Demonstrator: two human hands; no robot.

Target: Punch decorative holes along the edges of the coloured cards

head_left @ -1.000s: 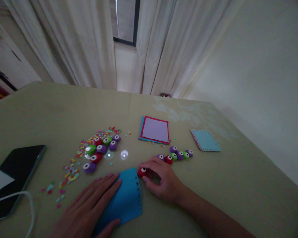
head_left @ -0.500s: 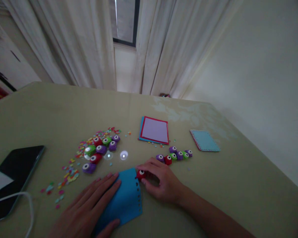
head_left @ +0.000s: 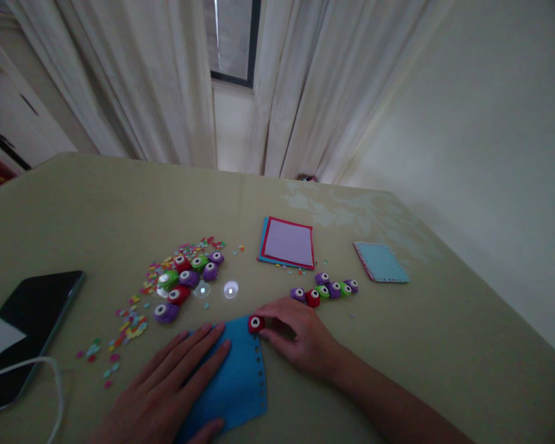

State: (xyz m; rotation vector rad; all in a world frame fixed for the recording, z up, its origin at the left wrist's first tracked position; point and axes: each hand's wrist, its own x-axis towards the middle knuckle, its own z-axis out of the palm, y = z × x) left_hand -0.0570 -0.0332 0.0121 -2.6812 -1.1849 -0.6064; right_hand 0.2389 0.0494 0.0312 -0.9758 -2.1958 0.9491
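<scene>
Pinching red punch [head_left: 256, 324] at blue sheet's [head_left: 235, 382] edge (seemingly overlapping), right fingers [head_left: 264, 333].

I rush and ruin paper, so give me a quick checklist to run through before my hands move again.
1. Left hand spread on the blue paper: ok.
2. Red craft punch held by the right hand: ok.
3. Punch at the paper's far right corner: ok.
4. Paper edge fully seated in the punch's slot: cannot tell, too small to see.
5. Confetti gathered in one neat pile: not ok, it is scattered.
6. White cable off the black-screened device: not ok, it crosses over it.
</scene>
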